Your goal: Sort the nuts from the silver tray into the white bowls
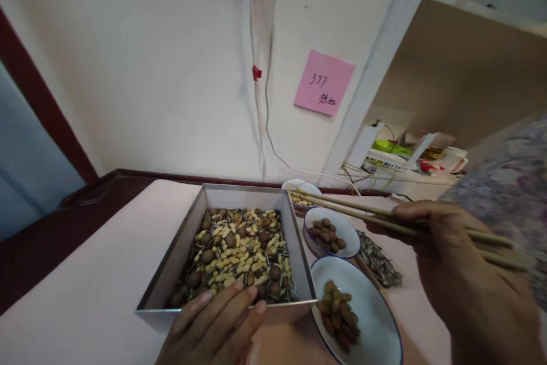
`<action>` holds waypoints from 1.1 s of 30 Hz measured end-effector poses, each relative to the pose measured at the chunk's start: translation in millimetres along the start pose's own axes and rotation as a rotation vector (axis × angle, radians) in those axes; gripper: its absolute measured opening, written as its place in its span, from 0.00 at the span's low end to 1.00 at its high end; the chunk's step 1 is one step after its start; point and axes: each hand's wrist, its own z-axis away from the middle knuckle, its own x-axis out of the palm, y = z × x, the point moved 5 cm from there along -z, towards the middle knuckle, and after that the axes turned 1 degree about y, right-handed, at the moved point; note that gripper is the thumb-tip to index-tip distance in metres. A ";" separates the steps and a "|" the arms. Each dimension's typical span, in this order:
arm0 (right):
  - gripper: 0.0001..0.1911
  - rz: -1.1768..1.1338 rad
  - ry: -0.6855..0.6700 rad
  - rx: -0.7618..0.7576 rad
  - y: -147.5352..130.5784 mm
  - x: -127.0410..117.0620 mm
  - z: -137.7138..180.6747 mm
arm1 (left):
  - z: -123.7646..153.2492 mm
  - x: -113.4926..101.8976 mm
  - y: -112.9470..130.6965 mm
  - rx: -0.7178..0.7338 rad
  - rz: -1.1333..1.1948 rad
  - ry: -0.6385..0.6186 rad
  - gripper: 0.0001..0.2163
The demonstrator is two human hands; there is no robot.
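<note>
left hand (213, 325): laid over the near rim of the box (182, 245), fingers (231, 299) loosely extended, tips reaching onto the mix (239, 251). Thumb is hidden, so whether the wall is pinched cannot be told.
right hand (448, 262): closed around chopsticks (359, 216), held right of the box and above the dishes. A patterned sleeve (513, 183) is seen behind it, blurred.
chopsticks: pair held nearly level, pointed left and away. Tips are over the far dish (305, 187), and the shafts cross above the far edge of the mid dish (352, 237).
box: square, grey, shallow, set on the table (85, 274) in front of the person. Filled with a mix of peanuts, round brown nuts and striped seeds.
far dish: small, blue-rimmed, just right of the box's far corner. Pale peanuts are held in it.
mid dish: blue-rimmed, just beside the box's right wall. Round brown nuts are held in it.
near dish (371, 302): largest, blue-rimmed, at the box's near right corner. A small heap of oblong brown nuts lies in it.
seeds (378, 262): loose striped pile on the table, right of the mid and near dishes.
table: covered in pale pink, dark red edge at the wall.
wall: pink note (323, 83) stuck up, white cables (256, 126) hung down to the table.
</note>
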 end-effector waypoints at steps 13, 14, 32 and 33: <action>0.14 0.383 -0.625 -0.218 -15.5 74.9 36.2 | -3.7 -3.6 0.1 0.093 -0.015 -0.024 0.10; 0.14 0.385 -0.632 -0.238 -16.3 79.2 37.9 | -3.9 -4.4 0.7 0.090 -0.010 -0.020 0.10; 0.16 0.402 -0.612 -0.244 -13.3 85.5 40.5 | -1.5 -2.9 0.8 0.077 -0.018 -0.008 0.09; 0.15 0.408 -0.606 -0.243 -15.6 79.9 39.8 | -0.6 -2.4 0.3 0.089 -0.020 0.001 0.10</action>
